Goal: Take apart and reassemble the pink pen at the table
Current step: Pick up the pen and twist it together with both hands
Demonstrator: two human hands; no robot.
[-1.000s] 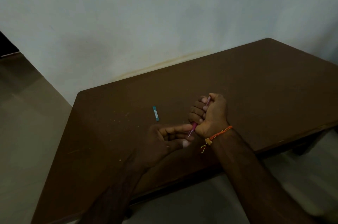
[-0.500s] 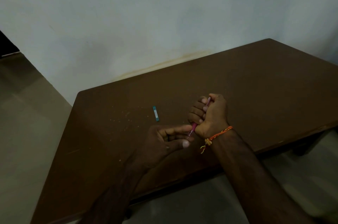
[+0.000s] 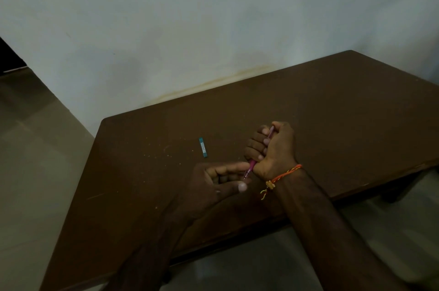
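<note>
Nearest: left hand (image 3: 219,180), loosely curled, index finger and thumb at tip end of pink pen (image 3: 252,164); firm pinch or mere touch, cannot tell. Just beyond: right hand (image 3: 273,148), fisted round pen barrel, pen tilted above table (image 3: 344,110). Farther left: small teal piece (image 3: 203,147), flat on table, apart from hands. Containers: none. Risk, judged: small tip part slipping loose, rolling off near edge; cause: dim light, weak pinch.

Right hand (image 3: 273,148) fist hiding most of pink pen (image 3: 251,165) barrel. Pen tip too small for telling details. Table (image 3: 332,112) running off right edge. Both forearms running off bottom edge.
</note>
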